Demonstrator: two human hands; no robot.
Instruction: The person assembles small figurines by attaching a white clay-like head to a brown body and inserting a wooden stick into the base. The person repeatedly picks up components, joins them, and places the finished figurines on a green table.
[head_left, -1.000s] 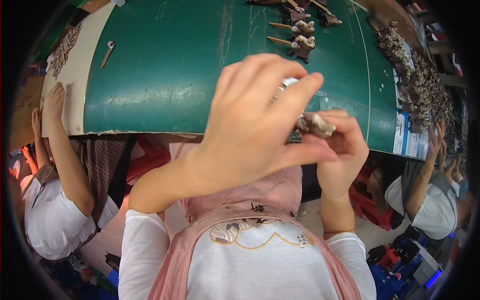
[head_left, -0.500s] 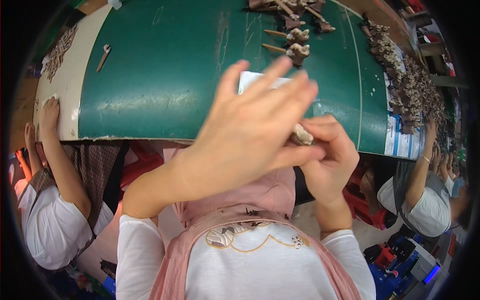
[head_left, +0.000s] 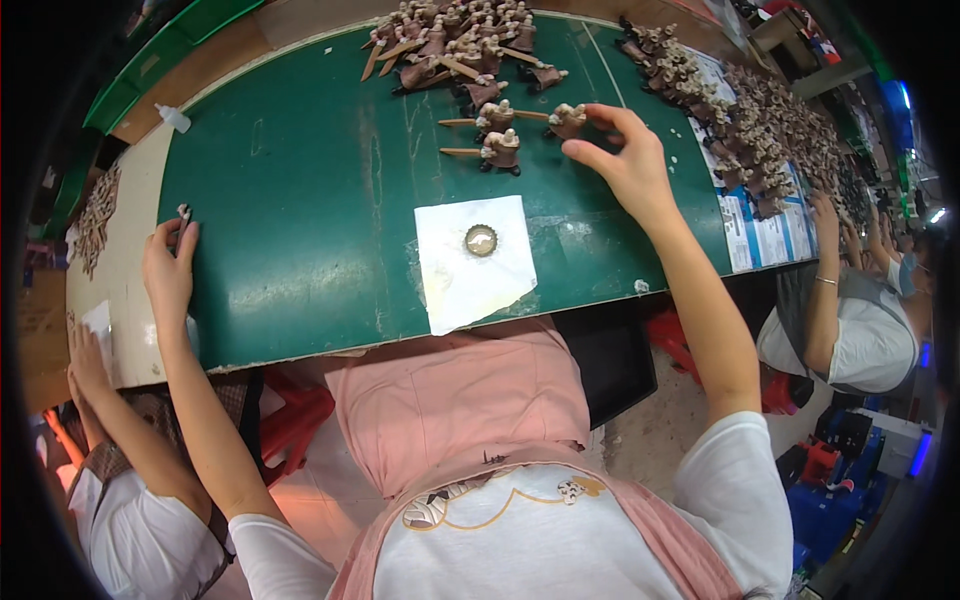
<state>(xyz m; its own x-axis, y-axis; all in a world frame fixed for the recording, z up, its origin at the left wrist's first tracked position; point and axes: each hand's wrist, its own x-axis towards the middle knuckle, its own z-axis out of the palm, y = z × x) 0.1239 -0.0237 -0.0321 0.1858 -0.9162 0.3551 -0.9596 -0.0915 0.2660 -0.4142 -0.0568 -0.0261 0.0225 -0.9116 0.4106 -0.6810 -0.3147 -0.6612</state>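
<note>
My left hand point(head_left: 172, 265) is at the left side of the green table, its fingers closed round a small stick with a pale knob point(head_left: 184, 212); most of the stick is hidden by the fingers. My right hand point(head_left: 630, 165) reaches over the table with thumb and index finger apart, beside a small brown-and-cream figurine point(head_left: 567, 120) with a wooden stick pointing left. The index fingertip is at or very near its side. Two similar figurines point(head_left: 500, 150) stand just left of it. A bottle cap point(head_left: 480, 240) lies on a white sheet point(head_left: 440, 305) in front of me.
Many figurines point(head_left: 470, 35) are heaped at the table's far edge, with more crowded along the right point(head_left: 750, 150). Loose sticks point(head_left: 97, 215) lie far left, and a white bottle point(head_left: 173, 118) is behind them. Co-workers' arms point(head_left: 822, 250) are at both sides.
My hands, together over the table before, are now wide apart. A figurine now stands at my right hand beside the other two. My left hand has reached the lone stick on the left.
</note>
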